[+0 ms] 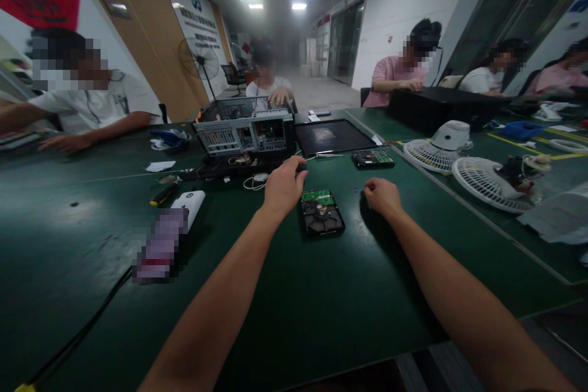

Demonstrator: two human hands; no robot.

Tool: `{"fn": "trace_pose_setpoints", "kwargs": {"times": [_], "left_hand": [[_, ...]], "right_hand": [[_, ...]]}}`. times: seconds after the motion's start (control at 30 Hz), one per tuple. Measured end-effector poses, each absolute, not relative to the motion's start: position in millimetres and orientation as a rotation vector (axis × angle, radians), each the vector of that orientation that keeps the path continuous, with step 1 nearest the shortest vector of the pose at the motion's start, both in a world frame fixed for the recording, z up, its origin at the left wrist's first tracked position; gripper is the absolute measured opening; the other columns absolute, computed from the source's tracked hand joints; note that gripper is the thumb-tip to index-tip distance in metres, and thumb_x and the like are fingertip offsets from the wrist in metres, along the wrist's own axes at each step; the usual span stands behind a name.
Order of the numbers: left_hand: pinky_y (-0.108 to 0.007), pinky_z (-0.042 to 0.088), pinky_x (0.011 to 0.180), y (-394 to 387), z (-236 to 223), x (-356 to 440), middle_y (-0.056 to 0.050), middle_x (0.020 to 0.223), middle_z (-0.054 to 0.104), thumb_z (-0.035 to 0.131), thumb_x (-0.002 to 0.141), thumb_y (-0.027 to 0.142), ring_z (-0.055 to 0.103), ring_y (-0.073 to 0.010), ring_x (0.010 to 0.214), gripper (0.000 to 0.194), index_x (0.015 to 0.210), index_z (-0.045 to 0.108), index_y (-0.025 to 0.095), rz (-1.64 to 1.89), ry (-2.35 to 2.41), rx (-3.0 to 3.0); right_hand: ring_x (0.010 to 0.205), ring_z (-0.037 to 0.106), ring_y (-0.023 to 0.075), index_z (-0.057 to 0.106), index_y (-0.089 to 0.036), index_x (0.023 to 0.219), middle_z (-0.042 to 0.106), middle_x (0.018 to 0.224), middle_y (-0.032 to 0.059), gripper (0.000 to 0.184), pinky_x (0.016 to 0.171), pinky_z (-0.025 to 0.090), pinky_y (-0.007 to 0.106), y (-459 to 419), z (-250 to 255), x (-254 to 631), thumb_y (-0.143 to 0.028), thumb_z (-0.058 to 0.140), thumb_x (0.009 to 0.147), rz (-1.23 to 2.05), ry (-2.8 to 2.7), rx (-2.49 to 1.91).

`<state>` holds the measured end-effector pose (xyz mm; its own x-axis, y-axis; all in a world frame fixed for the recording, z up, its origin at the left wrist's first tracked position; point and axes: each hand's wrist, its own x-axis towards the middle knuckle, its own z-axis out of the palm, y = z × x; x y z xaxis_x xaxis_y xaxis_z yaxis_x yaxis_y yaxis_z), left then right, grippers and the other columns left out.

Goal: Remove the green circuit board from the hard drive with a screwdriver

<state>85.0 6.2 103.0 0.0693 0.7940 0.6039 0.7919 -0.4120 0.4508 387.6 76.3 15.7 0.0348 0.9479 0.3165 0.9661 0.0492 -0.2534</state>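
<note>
Green end of hard drive farthest, long axis slightly leftward; left fingers parted, right fingers bunched.

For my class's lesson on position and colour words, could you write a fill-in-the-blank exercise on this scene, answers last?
The tabletop is coloured ____. One hard drive lies in the space ____ the left hand and the right hand. As pictured, the computer case stands to the ____ of the flat black panel. The screwdriver handle is black and ____.
green; between; left; yellow
</note>
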Motion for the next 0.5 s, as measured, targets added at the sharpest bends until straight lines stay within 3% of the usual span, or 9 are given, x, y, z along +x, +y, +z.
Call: {"fn": "trace_pose_setpoints", "kwargs": {"times": [0.5], "left_hand": [[-0.038, 0.052, 0.089, 6, 103, 84, -0.006, 0.107, 0.072, 0.062, 0.092, 0.017, 0.068, -0.0224, 0.097, 0.022, 0.112, 0.059, 0.024, 1.295, 1.694, 2.279]], "right_hand": [[0.087, 0.062, 0.0213, 0.076, -0.019, 0.096, 0.068, 0.098, 0.0095, 0.021, 0.079, 0.045, 0.030, 76, 11, 375, -0.031, 0.060, 0.090, -0.092, -2.112, -1.723]]}}
